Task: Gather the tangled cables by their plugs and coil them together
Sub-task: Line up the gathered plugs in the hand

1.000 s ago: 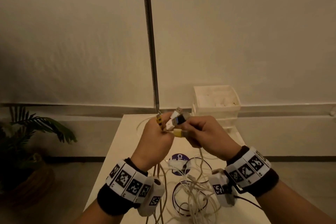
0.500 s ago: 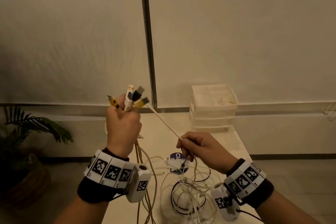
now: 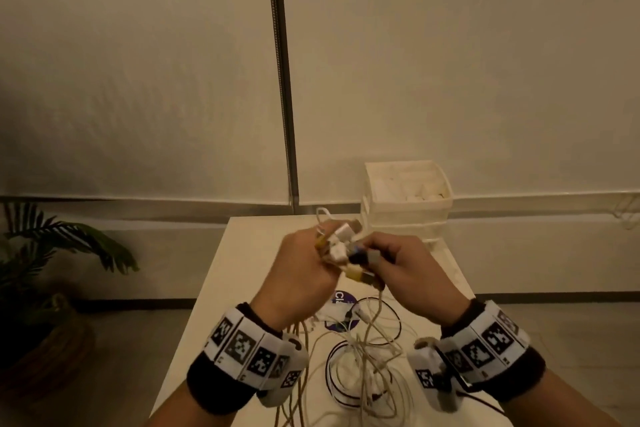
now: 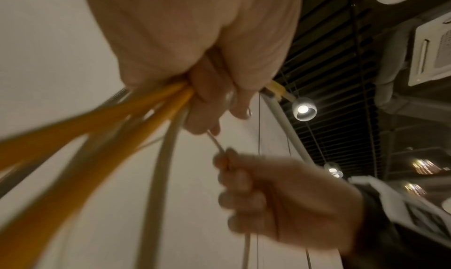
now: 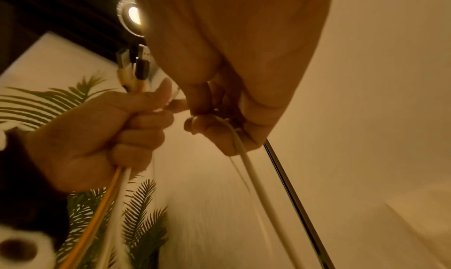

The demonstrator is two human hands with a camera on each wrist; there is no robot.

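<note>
Where wrists blur, plugs [image 3: 346, 250] between fists

Yellow cables [image 4: 102, 130] and white cables [image 3: 370, 367] mix; plugs [image 3: 341, 246] are white, black and yellow. Wristbands [image 3: 249, 348] carry black-and-white square codes. At twelve o'clock, a white drawer box [image 3: 408, 204]; the surface [image 3: 242, 274] is white.

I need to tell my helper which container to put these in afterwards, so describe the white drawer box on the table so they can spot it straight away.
Start at the pale table against the wall. At its far right corner stands the white drawer box, a stack of plastic tiers whose open top holds small white pieces. It is the only boxy thing there; all else on the table is loose cables.
</note>
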